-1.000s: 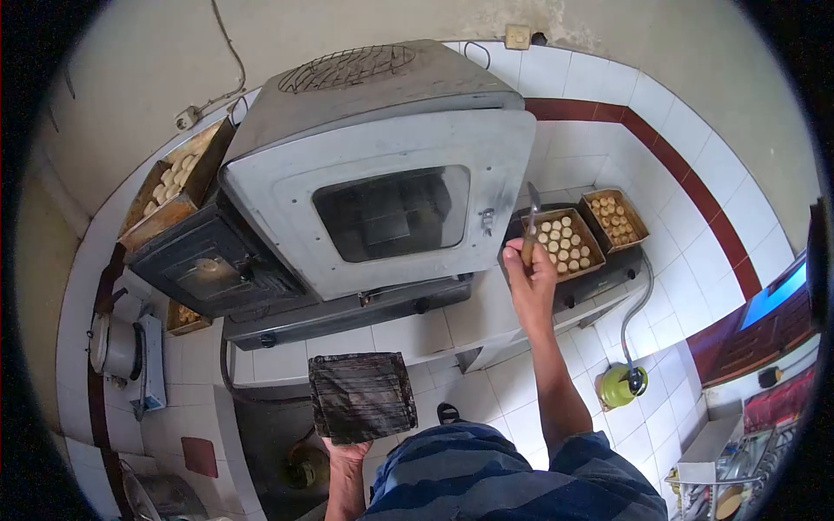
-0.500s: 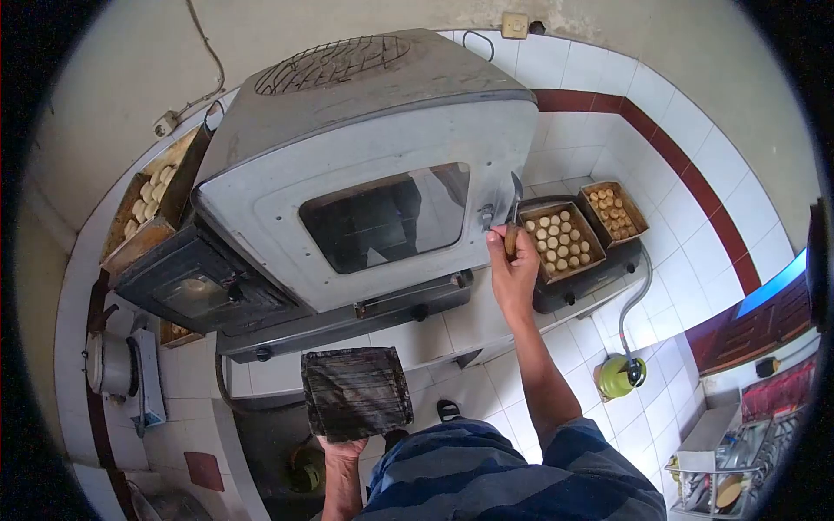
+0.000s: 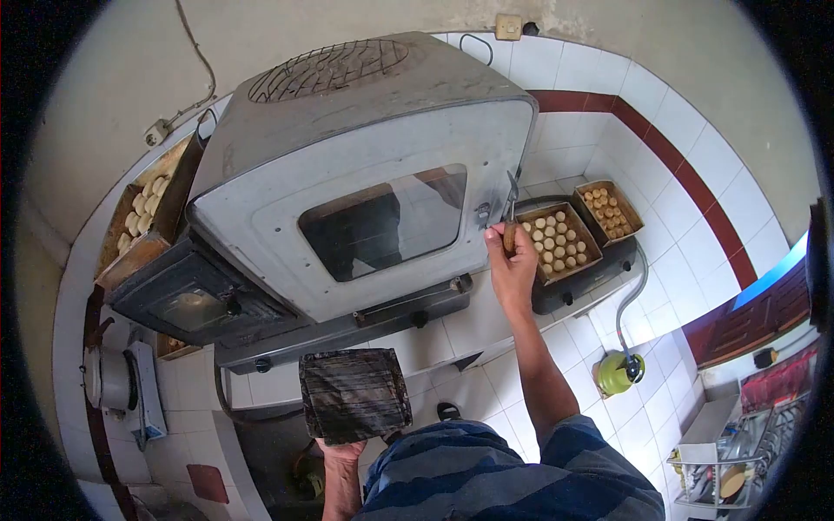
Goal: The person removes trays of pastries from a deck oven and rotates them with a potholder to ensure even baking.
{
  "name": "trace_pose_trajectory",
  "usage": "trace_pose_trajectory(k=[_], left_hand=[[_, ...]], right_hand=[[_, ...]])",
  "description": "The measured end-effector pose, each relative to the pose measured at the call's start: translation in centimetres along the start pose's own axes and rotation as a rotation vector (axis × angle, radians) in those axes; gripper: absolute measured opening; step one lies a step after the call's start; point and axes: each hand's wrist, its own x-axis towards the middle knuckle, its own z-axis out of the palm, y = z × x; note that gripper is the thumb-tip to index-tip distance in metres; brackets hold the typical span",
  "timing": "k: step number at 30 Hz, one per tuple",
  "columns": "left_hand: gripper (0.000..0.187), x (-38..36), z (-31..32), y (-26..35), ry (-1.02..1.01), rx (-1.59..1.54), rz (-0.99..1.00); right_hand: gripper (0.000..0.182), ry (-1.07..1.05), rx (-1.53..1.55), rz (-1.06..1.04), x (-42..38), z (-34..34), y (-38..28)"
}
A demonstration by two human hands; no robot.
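Note:
My left hand (image 3: 344, 449) grips the near edge of a dark, scorched square tray or board (image 3: 354, 395), held level in front of my body. My right hand (image 3: 512, 263) is closed round the wooden handle of a tool (image 3: 510, 236) with a metal end pointing up. Its fingers are at the latch (image 3: 483, 213) on the right edge of the big oven's pale door (image 3: 287, 252). The door appears closed, and reflections show in its glass window (image 3: 387, 223).
Right of the oven, a tray of round dough pieces (image 3: 556, 243) and a browner tray (image 3: 608, 211) sit on a black stove. A filled tray (image 3: 143, 208) stands left. There are also a green gas cylinder (image 3: 613, 375), a pot (image 3: 111, 379) and a dish rack (image 3: 725, 469).
The tool in my right hand has tilted slightly, its metal end shifting left. The view has shifted slightly. My left hand still holds the dark square thing.

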Motion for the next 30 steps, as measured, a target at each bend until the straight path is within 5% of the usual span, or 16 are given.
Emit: trace_pose_trajectory(k=[19, 30], left_hand=[[0.061, 0.4, 0.6, -2.0, -0.023, -0.014, 0.013], [0.062, -0.4, -0.6, -2.5, -0.014, -0.008, -0.154]], right_hand=[[0.019, -0.051, -0.049, -0.087, 5.1, -2.4, -2.9], [0.019, 0.006, 0.083, -0.051, 3.0, -2.9, -1.7]])
